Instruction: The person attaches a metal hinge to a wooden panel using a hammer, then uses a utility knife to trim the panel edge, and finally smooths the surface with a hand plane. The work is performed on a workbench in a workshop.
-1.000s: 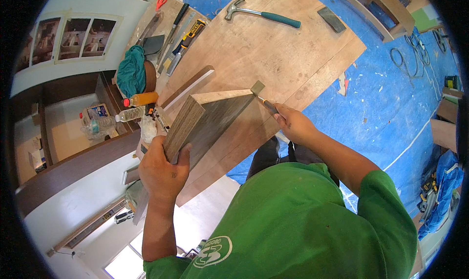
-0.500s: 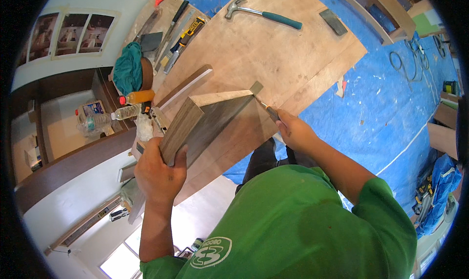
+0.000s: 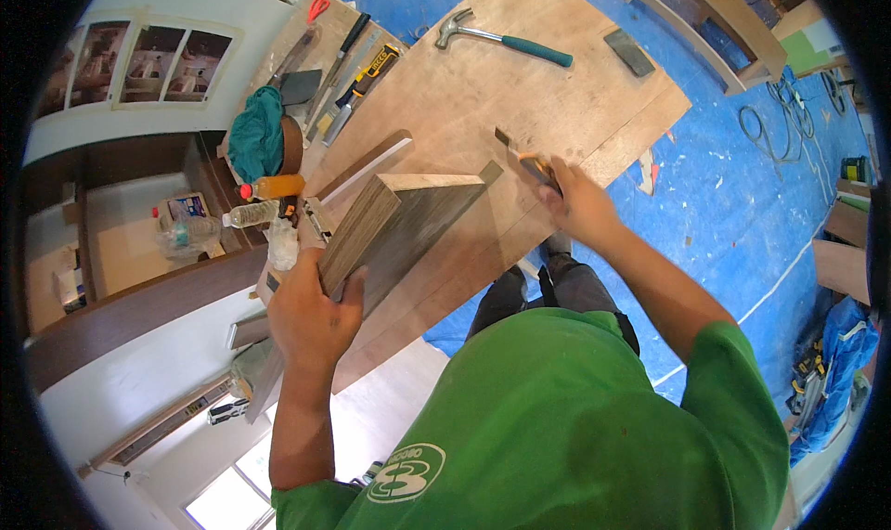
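My left hand (image 3: 316, 316) grips the near end of a thick grey-brown wood-grain board (image 3: 408, 228), thumb on its face and fingers round the other side. The board stands tilted on edge over the plywood bench top. A short strip end (image 3: 490, 172) juts past its far corner. In my right hand (image 3: 580, 200), closed round the handle, is a chisel (image 3: 534, 165) with a dark and orange-yellow handle. Its blade points up and left, apart from the board.
On the plywood top (image 3: 594, 103) lie a claw hammer (image 3: 506, 40), a dark block (image 3: 629, 53) and a narrow wood strip (image 3: 367, 165). Hand tools (image 3: 362, 84), a green cloth (image 3: 257, 135) and bottles (image 3: 271, 187) sit along the left. A blue sheet (image 3: 705, 214) covers the floor at right.
My right hand has lifted the chisel off the board's far corner and moved it up and right. The board and my left hand have shifted slightly right.
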Motion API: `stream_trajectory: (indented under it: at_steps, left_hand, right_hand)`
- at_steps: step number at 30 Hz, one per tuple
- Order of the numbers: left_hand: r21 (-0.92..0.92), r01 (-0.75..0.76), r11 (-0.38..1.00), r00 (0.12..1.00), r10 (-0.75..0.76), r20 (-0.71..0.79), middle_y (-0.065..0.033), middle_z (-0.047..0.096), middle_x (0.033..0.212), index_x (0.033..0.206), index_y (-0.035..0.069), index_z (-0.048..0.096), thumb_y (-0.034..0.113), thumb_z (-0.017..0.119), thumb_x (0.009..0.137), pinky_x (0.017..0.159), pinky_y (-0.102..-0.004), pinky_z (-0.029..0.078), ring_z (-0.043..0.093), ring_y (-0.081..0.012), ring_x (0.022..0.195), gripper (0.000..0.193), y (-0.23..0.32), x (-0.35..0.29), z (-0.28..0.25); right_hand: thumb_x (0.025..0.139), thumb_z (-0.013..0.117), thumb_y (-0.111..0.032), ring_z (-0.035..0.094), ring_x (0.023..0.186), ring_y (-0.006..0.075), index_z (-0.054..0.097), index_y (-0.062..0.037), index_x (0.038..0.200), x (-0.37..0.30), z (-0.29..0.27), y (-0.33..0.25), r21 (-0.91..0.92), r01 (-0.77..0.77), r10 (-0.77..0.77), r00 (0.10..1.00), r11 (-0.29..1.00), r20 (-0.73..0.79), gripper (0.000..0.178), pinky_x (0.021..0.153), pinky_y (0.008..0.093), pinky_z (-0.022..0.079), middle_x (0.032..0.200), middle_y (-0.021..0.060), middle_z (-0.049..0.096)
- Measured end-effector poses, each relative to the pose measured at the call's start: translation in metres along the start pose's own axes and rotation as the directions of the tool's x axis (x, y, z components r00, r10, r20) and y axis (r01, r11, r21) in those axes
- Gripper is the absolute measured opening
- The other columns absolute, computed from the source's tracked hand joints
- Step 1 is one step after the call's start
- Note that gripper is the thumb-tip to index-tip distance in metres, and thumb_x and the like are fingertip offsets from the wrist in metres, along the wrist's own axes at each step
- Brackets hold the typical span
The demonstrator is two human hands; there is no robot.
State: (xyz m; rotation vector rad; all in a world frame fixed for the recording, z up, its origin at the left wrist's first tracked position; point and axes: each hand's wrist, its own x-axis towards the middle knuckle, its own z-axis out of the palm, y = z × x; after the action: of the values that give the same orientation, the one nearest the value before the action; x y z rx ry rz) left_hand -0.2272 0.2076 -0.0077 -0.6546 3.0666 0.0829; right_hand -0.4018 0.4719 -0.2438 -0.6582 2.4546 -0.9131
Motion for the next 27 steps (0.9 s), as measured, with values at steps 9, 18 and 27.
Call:
stream_trajectory:
  at_steps: [9, 18, 27]
  left_hand:
    - [-0.082, 0.043, 0.996, 0.997, -0.037, 0.064, -0.0199, 0.07, 0.085, 0.106, 0.006, 0.064, 0.034, 0.081, 0.083, 0.07, -0.0483, 0.053, 0.069, -0.0427, 0.08, 0.04, 0.0, 0.0, -0.012]
    - [-0.081, 0.054, 0.995, 0.998, -0.052, 0.027, -0.0189, 0.072, 0.085, 0.104, 0.003, 0.065, 0.027, 0.085, 0.083, 0.068, -0.0398, 0.054, 0.073, -0.035, 0.078, 0.037, -0.003, -0.036, -0.038]
    - [-0.254, 0.01, 0.967, 0.992, -0.041, -0.119, -0.0139, 0.069, 0.075, 0.096, 0.003, 0.068, 0.017, 0.088, 0.078, 0.062, -0.0347, 0.051, 0.068, -0.0265, 0.065, 0.031, -0.017, -0.07, -0.07]
  right_hand:
    - [0.088, 0.072, -0.021, 0.06, 0.107, 0.0349, 0.06, -0.0093, 0.128, 0.094, 0.004, 0.012, -0.5, 0.222, -0.416, 0.853, 0.837, -0.316, 0.044, 0.086, 0.0466, 0.051, 0.113, 0.0161, 0.06]
    - [0.102, 0.063, -0.026, 0.068, 0.073, 0.0247, 0.066, -0.0033, 0.104, 0.071, 0.067, -0.008, 0.592, -0.181, 0.006, 0.958, 0.786, 0.286, 0.023, 0.064, 0.0383, 0.053, 0.086, 0.0119, 0.07]
    - [0.099, 0.069, -0.025, 0.067, 0.068, 0.0189, 0.065, -0.0091, 0.098, 0.04, 0.084, -0.017, 0.68, -0.697, -0.311, 0.713, -0.228, 0.628, 0.016, 0.061, 0.034, 0.054, 0.079, 0.0063, 0.071]
